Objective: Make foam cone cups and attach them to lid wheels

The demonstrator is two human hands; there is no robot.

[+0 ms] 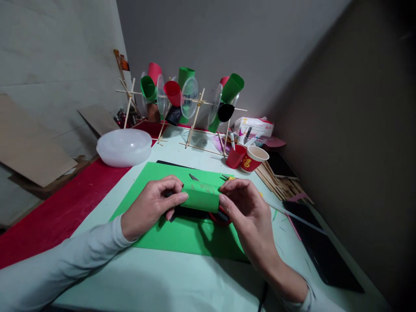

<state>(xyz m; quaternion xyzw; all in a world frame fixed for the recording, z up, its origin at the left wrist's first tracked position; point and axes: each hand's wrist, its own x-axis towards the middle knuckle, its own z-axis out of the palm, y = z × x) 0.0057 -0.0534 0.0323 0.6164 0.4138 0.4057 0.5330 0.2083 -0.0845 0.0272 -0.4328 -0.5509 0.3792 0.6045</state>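
A small piece of green paper [200, 200], curved into a roll with faint writing on its top, is held level between my two hands. My left hand [156, 201] pinches its left end with thumb and fingers, and my right hand [248, 216] pinches the right end. Below the roll lies a large green sheet [195, 240] on the table. Scissors with a red-and-black handle [221, 216] rest on that sheet, mostly hidden by the roll and my right hand. Something black, partly covered, also lies under the roll.
Behind stands a wooden stick frame [196, 117] bearing clear discs and red, green and black paper cups. A translucent plastic bowl [124, 147] is at left. A red cup [235, 157] and a paper cup [255, 158] stand right, near wooden sticks [271, 182] and a black panel [321, 247].
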